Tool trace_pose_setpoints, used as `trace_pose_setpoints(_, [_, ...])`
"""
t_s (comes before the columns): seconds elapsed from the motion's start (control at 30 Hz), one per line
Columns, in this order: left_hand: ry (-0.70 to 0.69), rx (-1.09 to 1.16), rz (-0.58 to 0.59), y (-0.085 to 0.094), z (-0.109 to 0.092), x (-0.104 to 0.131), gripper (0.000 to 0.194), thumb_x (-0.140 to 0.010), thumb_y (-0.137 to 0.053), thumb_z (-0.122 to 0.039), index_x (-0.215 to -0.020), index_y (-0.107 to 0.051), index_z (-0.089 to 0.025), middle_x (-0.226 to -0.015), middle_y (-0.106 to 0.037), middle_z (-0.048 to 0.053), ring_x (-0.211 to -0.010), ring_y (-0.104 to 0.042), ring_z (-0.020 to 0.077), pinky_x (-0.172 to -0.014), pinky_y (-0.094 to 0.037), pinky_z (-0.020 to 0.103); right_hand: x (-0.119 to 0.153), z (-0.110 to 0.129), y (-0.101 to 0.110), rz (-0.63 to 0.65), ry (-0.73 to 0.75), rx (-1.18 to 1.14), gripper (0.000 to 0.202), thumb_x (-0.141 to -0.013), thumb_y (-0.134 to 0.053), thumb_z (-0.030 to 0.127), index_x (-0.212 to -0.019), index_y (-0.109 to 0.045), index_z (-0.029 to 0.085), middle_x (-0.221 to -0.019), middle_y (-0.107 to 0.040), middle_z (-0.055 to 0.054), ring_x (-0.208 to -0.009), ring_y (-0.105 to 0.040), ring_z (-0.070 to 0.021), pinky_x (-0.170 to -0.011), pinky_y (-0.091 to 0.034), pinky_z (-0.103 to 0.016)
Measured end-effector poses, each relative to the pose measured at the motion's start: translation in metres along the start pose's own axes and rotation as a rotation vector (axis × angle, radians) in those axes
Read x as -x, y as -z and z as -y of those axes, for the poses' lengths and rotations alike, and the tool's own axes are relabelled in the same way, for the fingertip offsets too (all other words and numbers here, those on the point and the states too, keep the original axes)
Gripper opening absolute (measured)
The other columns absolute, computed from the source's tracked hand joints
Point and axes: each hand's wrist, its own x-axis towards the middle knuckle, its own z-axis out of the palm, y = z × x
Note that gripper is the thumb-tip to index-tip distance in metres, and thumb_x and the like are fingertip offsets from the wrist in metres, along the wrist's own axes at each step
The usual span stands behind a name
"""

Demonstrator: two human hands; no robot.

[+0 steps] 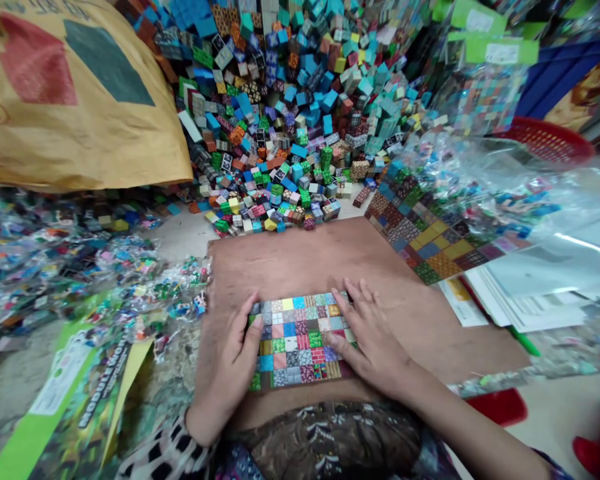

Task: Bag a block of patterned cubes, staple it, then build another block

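Note:
A flat rectangle of small patterned cubes in rows [297,340] lies on a brown board [290,260] in front of me. My left hand [237,350] is pressed along its left edge, with the thumb over the left cubes. My right hand [373,333] rests on its right end, fingers spread over the top right corner and thumb on the cubes. Both hands hold the block of cubes between them. The cubes under my right palm are hidden.
Behind the board rises a heap of loose cubes [280,147]. A yellow sack [105,133] stands back left, above small bagged pieces [120,267]. On the right are another cube sheet [430,240], papers [510,307] and a red basket [555,140]. Green-topped packaging [55,387] lies front left.

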Motion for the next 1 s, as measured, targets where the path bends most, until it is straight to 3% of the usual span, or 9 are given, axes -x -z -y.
trace_pose_setpoints(0.1, [-0.224, -0.211, 0.051, 0.007, 0.0, -0.013, 0.044, -0.099, -0.04, -0.041, -0.133, -0.056, -0.019, -0.142, -0.055, 0.009, -0.139, -0.042, 0.0244, -0.117, -0.032, 0.052, -0.003, 0.017, 0.011, 0.047, 0.177, 0.108, 0.087, -0.082, -0.057, 0.069, -0.152, -0.032, 0.024, -0.16, -0.02, -0.017, -0.146, -0.012, -0.0471, -0.111, -0.017, -0.074])
trace_pose_setpoints(0.17, [-0.333, -0.339, 0.133, 0.009, 0.0, -0.021, 0.044, -0.099, -0.04, -0.037, -0.134, -0.056, -0.016, -0.141, -0.056, 0.011, -0.14, -0.039, 0.0266, -0.116, -0.032, 0.054, -0.006, 0.027, 0.013, 0.111, 0.295, 0.141, 0.093, -0.075, -0.061, 0.074, -0.149, -0.038, 0.022, -0.159, -0.024, -0.019, -0.145, -0.017, -0.0467, -0.112, -0.019, -0.071])
trace_pose_setpoints(0.3, [-0.401, -0.483, 0.289, 0.007, -0.001, -0.03, 0.045, -0.099, -0.037, -0.032, -0.135, -0.055, -0.011, -0.137, -0.058, 0.014, -0.139, -0.04, 0.0296, -0.114, -0.036, 0.056, -0.011, 0.035, 0.003, 0.165, 0.387, 0.179, 0.084, -0.079, -0.06, 0.07, -0.143, -0.047, 0.017, -0.153, -0.036, -0.021, -0.141, -0.031, -0.0428, -0.112, -0.03, -0.06])
trace_pose_setpoints(0.43, [-0.41, -0.512, 0.311, 0.004, 0.001, -0.03, 0.044, -0.099, -0.035, -0.03, -0.133, -0.056, -0.013, -0.137, -0.059, 0.011, -0.141, -0.037, 0.029, -0.115, -0.034, 0.055, -0.012, 0.032, -0.008, 0.165, 0.399, 0.204, 0.08, -0.084, -0.057, 0.066, -0.143, -0.048, 0.013, -0.151, -0.038, -0.023, -0.139, -0.035, -0.0429, -0.111, -0.032, -0.058])
trace_pose_setpoints(0.57, [-0.401, -0.492, 0.31, 0.004, 0.006, -0.029, 0.044, -0.099, -0.034, -0.031, -0.133, -0.056, -0.015, -0.14, -0.057, 0.01, -0.144, -0.032, 0.0285, -0.116, -0.031, 0.055, -0.011, 0.033, -0.009, 0.175, 0.382, 0.174, 0.08, -0.083, -0.058, 0.065, -0.144, -0.047, 0.014, -0.152, -0.037, -0.022, -0.14, -0.033, -0.0441, -0.111, -0.031, -0.059])
trace_pose_setpoints(0.7, [-0.346, -0.449, 0.23, 0.006, 0.008, -0.023, 0.049, -0.1, -0.032, -0.04, -0.141, -0.048, -0.017, -0.153, -0.042, 0.01, -0.148, -0.023, 0.0274, -0.119, -0.024, 0.056, -0.01, 0.031, 0.008, 0.142, 0.364, 0.077, 0.075, -0.086, -0.059, 0.06, -0.145, -0.045, 0.017, -0.153, -0.036, -0.021, -0.141, -0.031, -0.0415, -0.111, -0.032, -0.059])
trace_pose_setpoints(0.8, [-0.262, -0.39, 0.119, 0.007, 0.008, -0.016, 0.053, -0.101, -0.03, -0.045, -0.144, -0.043, -0.017, -0.154, -0.04, 0.01, -0.147, -0.025, 0.025, -0.12, -0.023, 0.053, 0.001, 0.018, 0.028, -0.003, 0.247, -0.066, 0.049, -0.095, -0.053, 0.035, -0.14, -0.047, 0.017, -0.144, -0.046, -0.018, -0.137, -0.039, -0.0311, -0.11, -0.038, -0.051])
trace_pose_setpoints(0.87, [-0.217, -0.347, 0.073, 0.005, 0.008, -0.013, 0.054, -0.101, -0.028, -0.046, -0.144, -0.044, -0.017, -0.152, -0.044, 0.009, -0.145, -0.032, 0.0239, -0.12, -0.024, 0.051, 0.015, 0.005, 0.037, -0.13, 0.133, -0.165, 0.032, -0.095, -0.048, 0.017, -0.127, -0.055, 0.019, -0.128, -0.055, -0.014, -0.124, -0.05, -0.0245, -0.101, -0.046, -0.044])
trace_pose_setpoints(1.0, [-0.174, -0.31, 0.037, 0.001, 0.009, -0.012, 0.06, -0.1, -0.025, -0.051, -0.141, -0.047, -0.015, -0.148, -0.049, 0.01, -0.14, -0.041, 0.0243, -0.12, -0.025, 0.05, 0.047, -0.01, 0.041, -0.224, -0.016, -0.244, 0.022, -0.089, -0.048, 0.007, -0.1, -0.062, 0.021, -0.1, -0.056, -0.008, -0.098, -0.057, -0.02, -0.079, -0.051, -0.035])
